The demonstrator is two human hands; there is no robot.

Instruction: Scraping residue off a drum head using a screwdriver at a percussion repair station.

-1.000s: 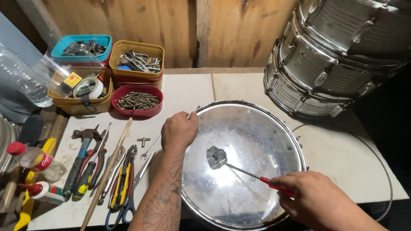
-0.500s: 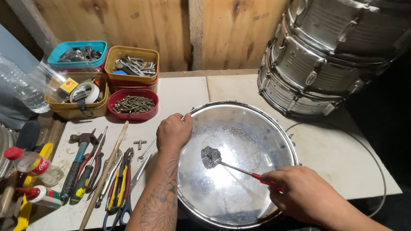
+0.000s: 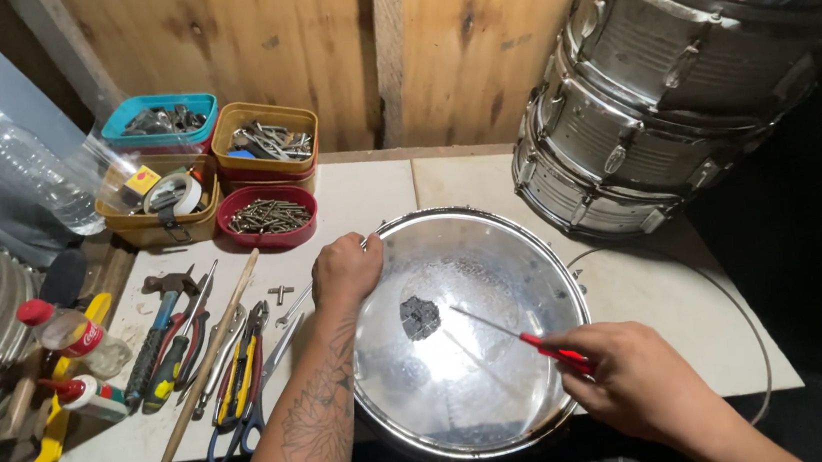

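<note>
— While the right hand stays closed, what sits in its fingers?

— Item one: red-handled screwdriver, pinched at the handle. Thin, stiff, light by the look; the handle is the place to hold. Long axis runs from lower right up-left, tip over the shiny drum head, near a dark patch.

— And the left hand?

— Item two: fingers curled shut on the drum's left rim. Smooth metal, probably slippery. Beyond: pliers, hammer, drumstick, a red tub of screws.
</note>
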